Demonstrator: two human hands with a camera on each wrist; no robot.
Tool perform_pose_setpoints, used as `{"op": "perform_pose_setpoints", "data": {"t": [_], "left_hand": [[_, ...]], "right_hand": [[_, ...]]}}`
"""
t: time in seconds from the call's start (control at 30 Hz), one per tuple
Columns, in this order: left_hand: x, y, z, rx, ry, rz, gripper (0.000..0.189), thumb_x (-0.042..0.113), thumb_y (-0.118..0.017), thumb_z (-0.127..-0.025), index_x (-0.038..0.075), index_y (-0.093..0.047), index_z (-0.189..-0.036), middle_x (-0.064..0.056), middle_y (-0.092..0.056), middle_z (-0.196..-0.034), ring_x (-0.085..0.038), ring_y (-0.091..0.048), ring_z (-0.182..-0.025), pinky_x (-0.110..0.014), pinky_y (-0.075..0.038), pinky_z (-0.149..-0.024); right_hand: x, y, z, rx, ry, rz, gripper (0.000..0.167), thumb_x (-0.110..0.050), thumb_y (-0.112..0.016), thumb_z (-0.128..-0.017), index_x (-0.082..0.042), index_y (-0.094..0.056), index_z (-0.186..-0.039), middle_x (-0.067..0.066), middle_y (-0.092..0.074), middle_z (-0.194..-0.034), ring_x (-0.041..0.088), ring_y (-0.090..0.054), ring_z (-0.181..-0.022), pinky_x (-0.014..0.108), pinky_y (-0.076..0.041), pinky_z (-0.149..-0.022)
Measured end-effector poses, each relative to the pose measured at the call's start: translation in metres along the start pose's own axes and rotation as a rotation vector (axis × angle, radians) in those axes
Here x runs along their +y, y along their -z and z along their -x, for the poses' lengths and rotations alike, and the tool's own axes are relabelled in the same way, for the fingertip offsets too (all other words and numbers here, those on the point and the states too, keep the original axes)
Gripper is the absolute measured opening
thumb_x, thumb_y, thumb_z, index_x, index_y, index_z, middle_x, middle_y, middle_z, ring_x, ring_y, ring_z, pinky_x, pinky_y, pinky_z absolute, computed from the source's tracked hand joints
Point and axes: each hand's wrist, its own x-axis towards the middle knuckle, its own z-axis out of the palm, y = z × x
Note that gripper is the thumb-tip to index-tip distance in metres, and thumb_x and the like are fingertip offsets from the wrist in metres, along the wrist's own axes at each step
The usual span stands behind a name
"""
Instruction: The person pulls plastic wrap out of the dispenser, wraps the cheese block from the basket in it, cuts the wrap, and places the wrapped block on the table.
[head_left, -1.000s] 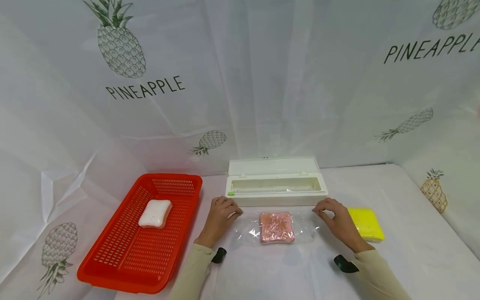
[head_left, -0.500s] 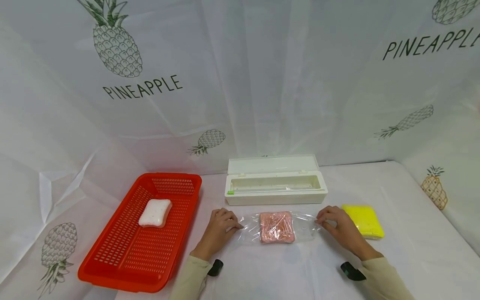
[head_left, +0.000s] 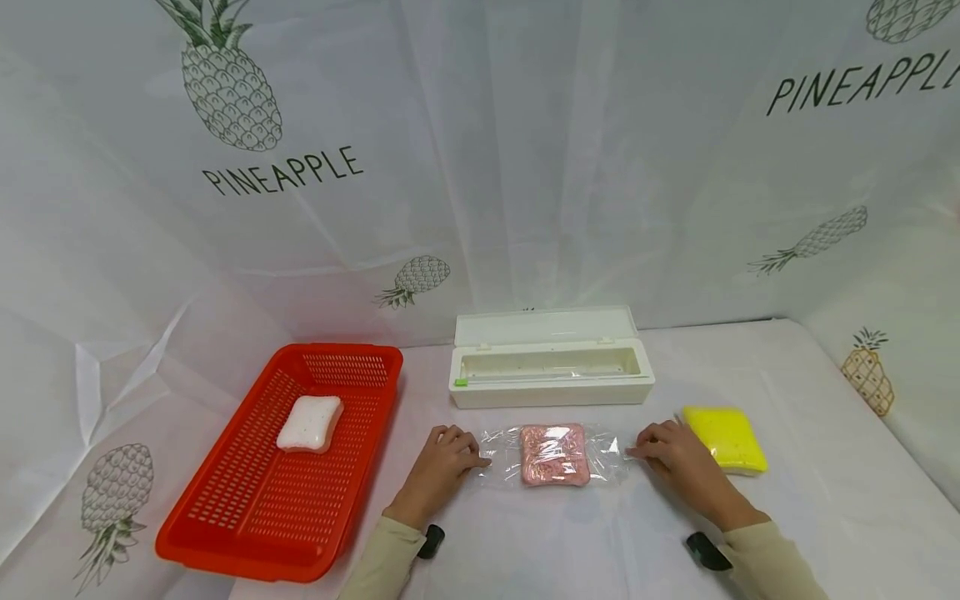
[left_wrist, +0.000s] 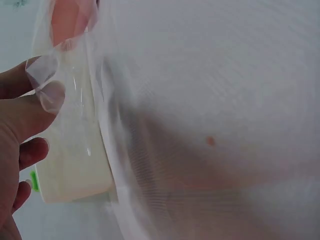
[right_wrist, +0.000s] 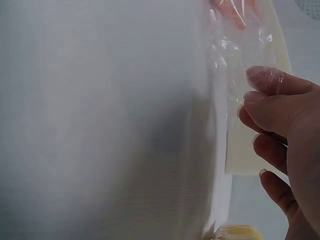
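Note:
A pink, toast-shaped square (head_left: 555, 455) lies mid-table, covered by clear plastic wrap (head_left: 501, 457) that spreads out on both sides. My left hand (head_left: 441, 467) pinches the wrap's left end between thumb and forefinger; in the left wrist view the film (left_wrist: 47, 82) folds over those fingertips. On the other side my right hand (head_left: 678, 467) holds the right end, and the right wrist view has the film (right_wrist: 250, 50) running to the thumb and forefinger. The other fingers of both hands are loosely bent. Just behind the wrap stands a long white wrap dispenser (head_left: 551, 394), its lid raised.
To the left sits a red perforated basket (head_left: 262, 500) with a white, toast-shaped piece (head_left: 310, 423) in it. A yellow square piece (head_left: 726, 439) lies right beside my right hand. A white pineapple-print cloth (head_left: 525, 167) hangs behind the table.
Both hands have come down slightly from near the dispenser's front, holding the wrap ends. The right hand has then moved a little inward, and the wrap's right side looks shorter and more bunched.

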Motion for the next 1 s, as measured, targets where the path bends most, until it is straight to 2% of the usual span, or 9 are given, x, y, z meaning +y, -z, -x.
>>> {"op": "perform_pose_setpoints", "data": {"t": [0.1, 0.27, 0.43, 0.5, 0.57, 0.67, 0.77, 0.9, 1.0], "left_hand": [[0.001, -0.001, 0.001, -0.005, -0.034, -0.067, 0.028, 0.013, -0.084, -0.084, 0.033, -0.087, -0.103, 0.010, -0.067, -0.094, -0.013, -0.059, -0.099, -0.040, -0.047, -0.097], [0.002, -0.005, 0.007, -0.077, 0.000, -0.055, 0.026, 0.016, -0.080, -0.091, 0.033, -0.085, -0.110, 0.011, -0.072, -0.100, -0.013, -0.060, -0.102, -0.040, -0.047, -0.098], [0.002, -0.003, 0.014, -0.142, 0.112, 0.087, 0.022, 0.020, -0.075, -0.099, 0.027, -0.083, -0.118, 0.012, -0.077, -0.105, -0.013, -0.062, -0.104, -0.043, -0.044, -0.102], [0.001, 0.000, 0.016, -0.116, 0.149, 0.110, 0.023, 0.019, -0.075, -0.099, 0.025, -0.082, -0.120, 0.010, -0.078, -0.102, -0.013, -0.063, -0.102, -0.044, -0.045, -0.102], [0.001, 0.006, 0.016, -0.050, 0.172, 0.121, 0.024, 0.015, -0.077, -0.097, 0.021, -0.082, -0.120, 0.007, -0.078, -0.102, -0.015, -0.065, -0.102, -0.045, -0.046, -0.101], [0.007, 0.016, 0.010, 0.058, 0.195, 0.115, 0.026, 0.013, -0.081, -0.093, 0.018, -0.080, -0.118, 0.004, -0.076, -0.104, -0.018, -0.065, -0.104, -0.044, -0.049, -0.099], [0.028, 0.023, -0.005, 0.105, 0.160, 0.122, 0.032, 0.017, -0.084, -0.091, 0.017, -0.077, -0.122, 0.002, -0.074, -0.115, -0.020, -0.064, -0.112, -0.043, -0.051, -0.100], [0.067, 0.015, -0.026, 0.041, 0.078, 0.080, 0.053, 0.032, -0.082, -0.093, 0.012, -0.066, -0.140, -0.002, -0.067, -0.138, -0.023, -0.061, -0.129, -0.042, -0.049, -0.108], [0.092, 0.001, -0.032, -0.060, 0.057, -0.030, 0.071, 0.043, -0.079, -0.095, 0.007, -0.055, -0.151, -0.007, -0.057, -0.155, -0.024, -0.054, -0.142, -0.040, -0.045, -0.115]], "right_hand": [[-0.006, 0.004, 0.002, -0.103, -0.035, 0.062, 0.036, 0.002, -0.090, -0.077, -0.018, -0.086, -0.106, -0.003, -0.070, -0.099, 0.020, -0.061, -0.094, 0.060, -0.052, -0.098], [-0.014, 0.009, 0.013, -0.196, -0.071, 0.055, 0.047, 0.003, -0.083, -0.084, -0.019, -0.080, -0.126, 0.001, -0.070, -0.117, 0.023, -0.062, -0.105, 0.053, -0.055, -0.097], [-0.009, 0.015, 0.026, -0.082, -0.076, -0.288, 0.058, 0.019, -0.061, -0.089, -0.015, -0.074, -0.134, 0.006, -0.063, -0.133, 0.012, -0.054, -0.112, 0.027, -0.048, -0.093], [-0.009, 0.020, 0.027, -0.026, -0.081, -0.408, 0.056, 0.020, -0.057, -0.092, -0.013, -0.074, -0.134, 0.008, -0.061, -0.135, 0.005, -0.050, -0.113, 0.017, -0.041, -0.091], [-0.014, 0.027, 0.026, 0.008, -0.102, -0.443, 0.051, 0.018, -0.059, -0.094, -0.011, -0.074, -0.133, 0.008, -0.059, -0.136, 0.001, -0.048, -0.116, 0.011, -0.036, -0.093], [-0.029, 0.033, 0.018, 0.049, -0.102, -0.346, 0.048, 0.009, -0.072, -0.091, -0.013, -0.074, -0.133, 0.005, -0.060, -0.137, 0.006, -0.049, -0.119, 0.015, -0.038, -0.094], [-0.051, 0.030, 0.004, 0.048, -0.056, -0.225, 0.056, -0.003, -0.083, -0.086, -0.015, -0.070, -0.139, 0.005, -0.060, -0.144, 0.020, -0.053, -0.124, 0.031, -0.044, -0.099], [-0.079, 0.011, -0.017, 0.033, 0.053, -0.116, 0.076, -0.017, -0.090, -0.080, -0.011, -0.059, -0.149, 0.009, -0.054, -0.155, 0.032, -0.055, -0.132, 0.054, -0.046, -0.101], [-0.095, -0.007, -0.027, 0.006, 0.111, -0.059, 0.087, -0.026, -0.092, -0.078, -0.006, -0.054, -0.153, 0.012, -0.051, -0.159, 0.033, -0.053, -0.139, 0.056, -0.044, -0.106]]}}
